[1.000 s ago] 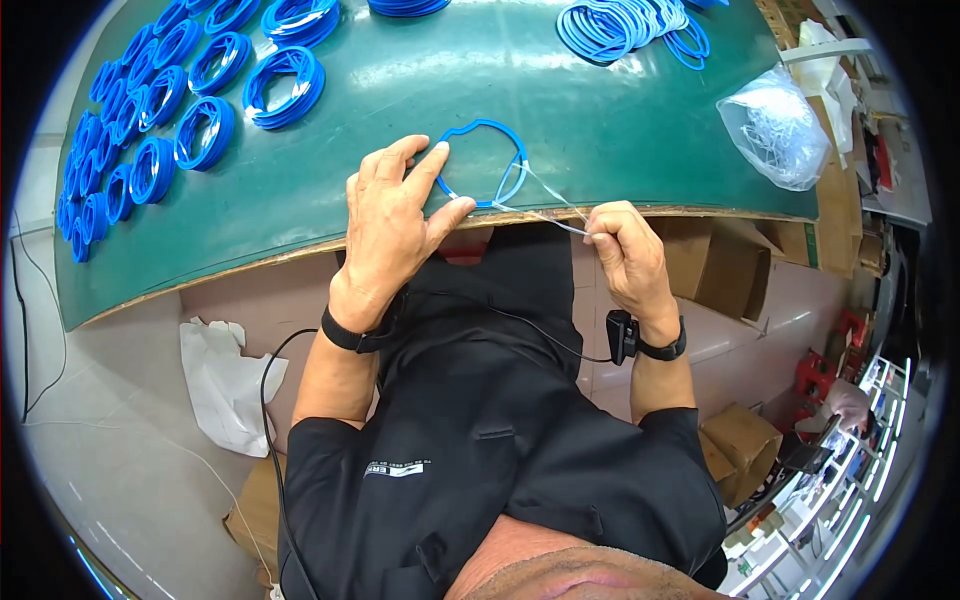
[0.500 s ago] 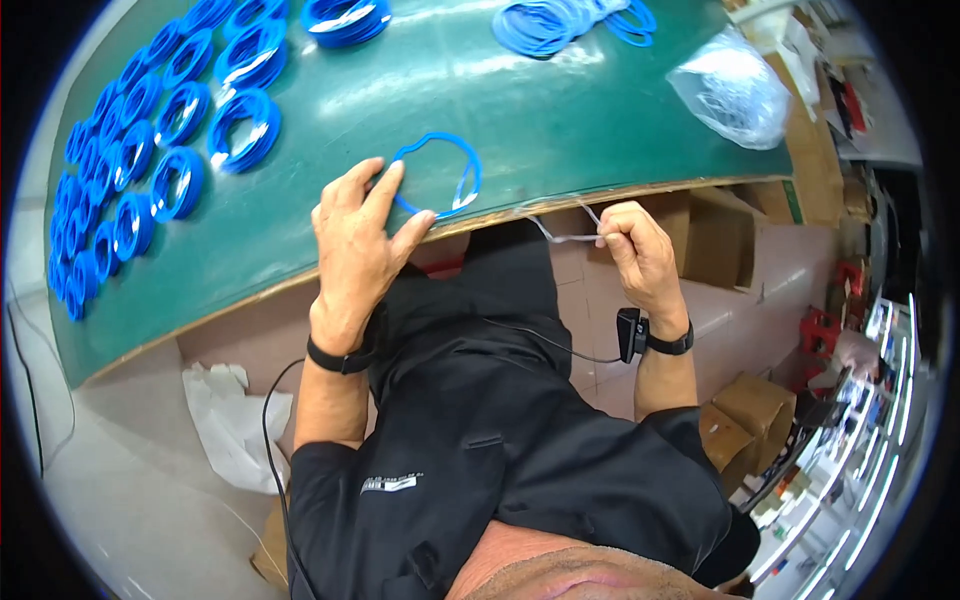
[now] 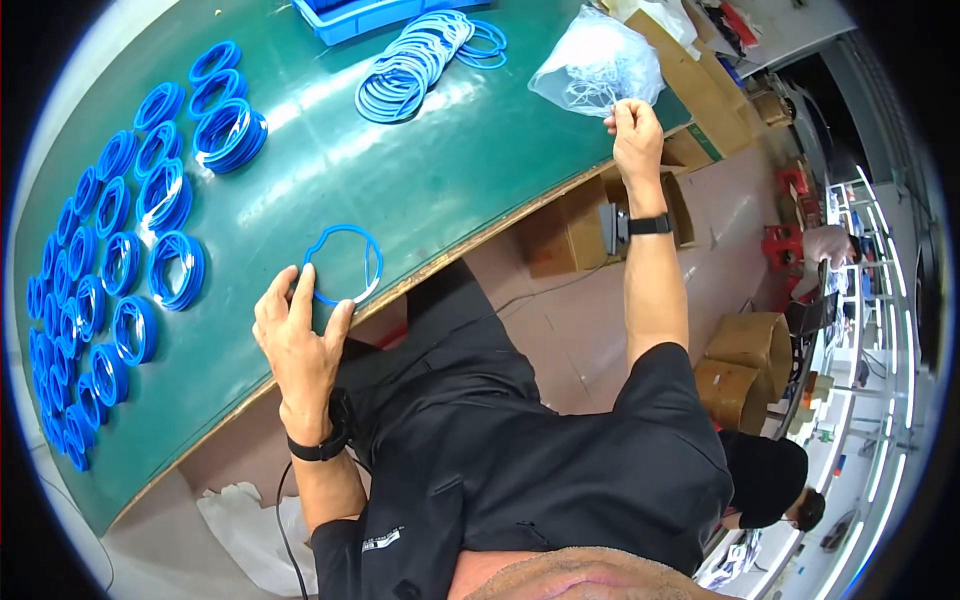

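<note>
Right hand [image 3: 638,140] now sits at the clear bag [image 3: 590,50], beyond and well right of the blue ring [image 3: 347,228] on the counter [image 3: 300,195], grip pinched together, catch on pale strands [image 3: 597,90] unclear; left hand [image 3: 297,335], nearer, touches the ring's left, grip spread, loop pile [image 3: 405,75] beyond it.

A glossy green-topped bench [image 3: 300,205] with a brown wooden edge stands over a pale pinkish tiled floor [image 3: 560,345], where brown cardboard boxes [image 3: 762,345] sit on the right, with red plastic stools [image 3: 782,247] near them and long, bright white strip lights [image 3: 903,370] lining the room's far right side.
</note>
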Demonstrator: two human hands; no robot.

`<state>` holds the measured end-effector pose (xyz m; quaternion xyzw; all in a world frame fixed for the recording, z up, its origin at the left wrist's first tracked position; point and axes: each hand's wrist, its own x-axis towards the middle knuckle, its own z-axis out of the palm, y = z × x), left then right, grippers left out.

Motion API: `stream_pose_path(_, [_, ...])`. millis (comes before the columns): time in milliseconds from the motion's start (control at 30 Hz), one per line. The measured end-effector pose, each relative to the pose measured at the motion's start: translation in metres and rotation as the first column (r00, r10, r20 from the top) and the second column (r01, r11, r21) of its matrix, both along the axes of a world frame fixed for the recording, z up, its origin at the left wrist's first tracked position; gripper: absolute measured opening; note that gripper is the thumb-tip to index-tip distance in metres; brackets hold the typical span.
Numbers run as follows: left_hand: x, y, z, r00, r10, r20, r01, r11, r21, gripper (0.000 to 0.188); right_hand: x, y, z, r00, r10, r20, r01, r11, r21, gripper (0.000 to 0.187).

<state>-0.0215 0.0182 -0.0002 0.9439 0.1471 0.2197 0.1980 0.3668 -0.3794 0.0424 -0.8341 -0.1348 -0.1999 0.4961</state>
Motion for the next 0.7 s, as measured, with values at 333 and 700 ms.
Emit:
stream_pose_path(333, [0.001,0.0,0.002,1.0,0.006,-0.005,-0.006,1.0,-0.025,0.072,0.063,0.008,-0.016,0.939,-0.107,0.328,0.293,0.751,-0.592,0.019])
stream_pose_path(700, [0.003,-0.001,0.003,1.0,0.013,-0.013,-0.013,0.999,-0.029,0.071,0.037,0.007,0.0,0.949,-0.181,0.26,0.312,0.677,-0.666,0.04])
